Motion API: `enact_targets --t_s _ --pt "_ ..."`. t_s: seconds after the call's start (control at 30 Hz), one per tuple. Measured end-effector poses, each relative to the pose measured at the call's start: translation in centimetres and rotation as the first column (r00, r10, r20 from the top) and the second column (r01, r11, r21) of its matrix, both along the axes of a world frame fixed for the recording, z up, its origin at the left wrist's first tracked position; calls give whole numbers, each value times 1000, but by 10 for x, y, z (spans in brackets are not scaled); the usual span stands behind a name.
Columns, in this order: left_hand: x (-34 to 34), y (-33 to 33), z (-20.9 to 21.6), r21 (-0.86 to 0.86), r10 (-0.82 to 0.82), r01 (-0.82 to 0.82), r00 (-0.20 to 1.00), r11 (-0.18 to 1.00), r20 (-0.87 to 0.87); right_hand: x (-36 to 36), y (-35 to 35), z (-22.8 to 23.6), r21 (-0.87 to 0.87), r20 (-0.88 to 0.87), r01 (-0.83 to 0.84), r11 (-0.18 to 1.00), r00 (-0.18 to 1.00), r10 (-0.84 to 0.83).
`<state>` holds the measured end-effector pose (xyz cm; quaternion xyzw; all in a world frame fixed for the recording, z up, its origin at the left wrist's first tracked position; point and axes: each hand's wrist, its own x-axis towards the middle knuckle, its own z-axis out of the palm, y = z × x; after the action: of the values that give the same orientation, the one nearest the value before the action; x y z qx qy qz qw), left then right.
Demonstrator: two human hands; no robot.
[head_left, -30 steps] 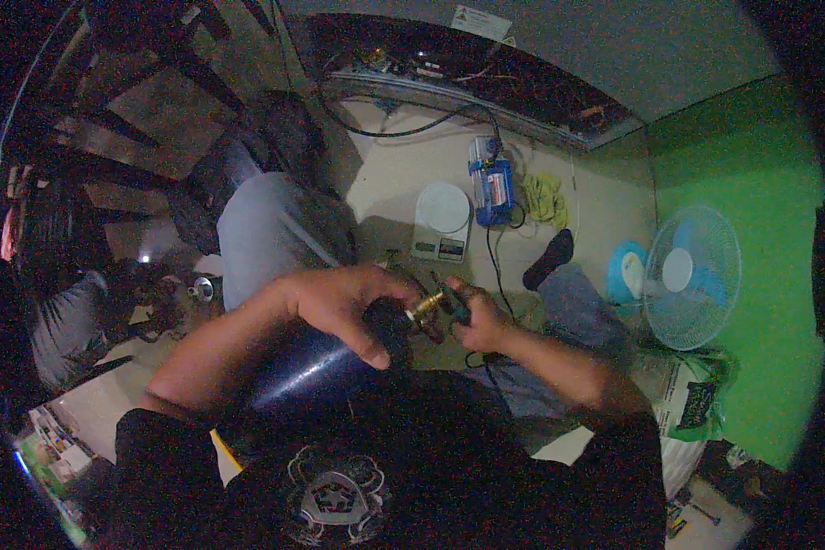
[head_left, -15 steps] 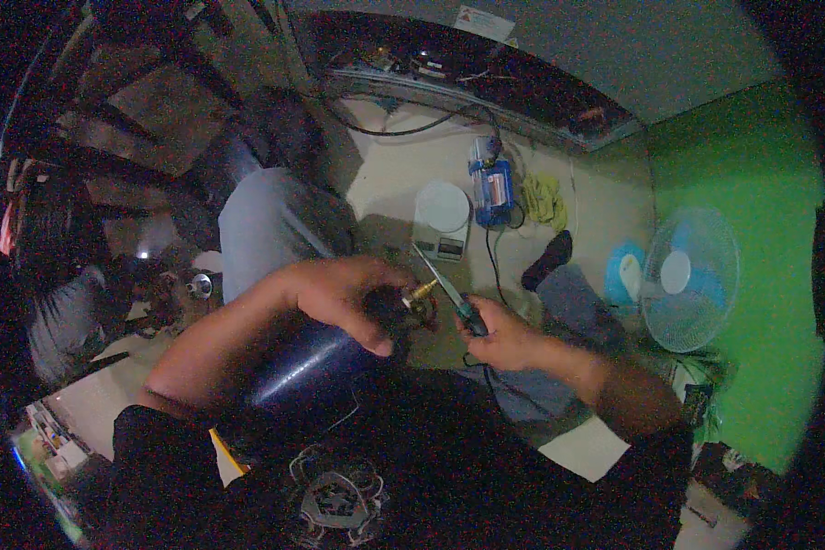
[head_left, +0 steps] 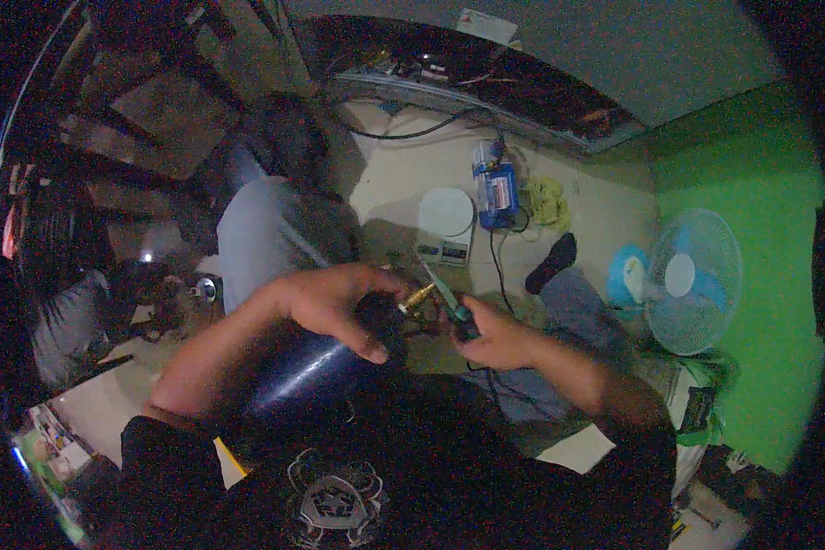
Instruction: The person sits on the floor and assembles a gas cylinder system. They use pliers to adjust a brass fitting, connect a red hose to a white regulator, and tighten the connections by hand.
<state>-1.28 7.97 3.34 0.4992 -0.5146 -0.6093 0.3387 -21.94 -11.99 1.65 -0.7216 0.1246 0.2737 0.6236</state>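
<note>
Slim green tool (head_left: 446,299), clenched in the right hand (head_left: 500,339), has shifted slightly nearer, its blade now just beside the brass fitting (head_left: 419,298), contact hard to judge in dim light, while the left hand (head_left: 335,301) clasps the far end of the blue cylinder (head_left: 295,378).

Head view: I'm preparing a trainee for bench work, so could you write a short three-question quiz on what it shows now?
1. Which hand holds the green tool?
2. True or false: in the picture, the white scale lies to the right of the blue box-shaped device.
3. What colour is the cylinder by the left hand?
a) red
b) dark blue
c) white

Key:
1. The right hand.
2. False; it lies to the left.
3. b
</note>
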Motion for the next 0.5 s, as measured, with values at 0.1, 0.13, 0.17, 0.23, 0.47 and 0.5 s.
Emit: enact_targets --t_s 0.1,0.13,0.17,0.23,0.47,0.5 --pt "-2 -2 3 7 -7 7 1000 1000 -10 0 -6 50 201 -488 135 970 873 -21" --pt "-1 -4 3 -12 -13 12 1000 1000 -29 0 -6 56 278 -575 219 935 818 -21" --pt "0 -6 3 -56 -2 0 999 998 -41 0 -5 55 100 -616 103 990 788 -20" --pt "1 -8 2 -39 -26 23 996 999 -87 0 -3 37 -89 -545 -113 990 837 47" --pt "6 -7 -10 -37 -70 67 995 997 -64 -7 11 -68 -244 78 -19 970 996 39" --pt "7 -6 -12 8 -58 60 992 998 -116 -7 16 -72 -183 160 55 982 987 -26"
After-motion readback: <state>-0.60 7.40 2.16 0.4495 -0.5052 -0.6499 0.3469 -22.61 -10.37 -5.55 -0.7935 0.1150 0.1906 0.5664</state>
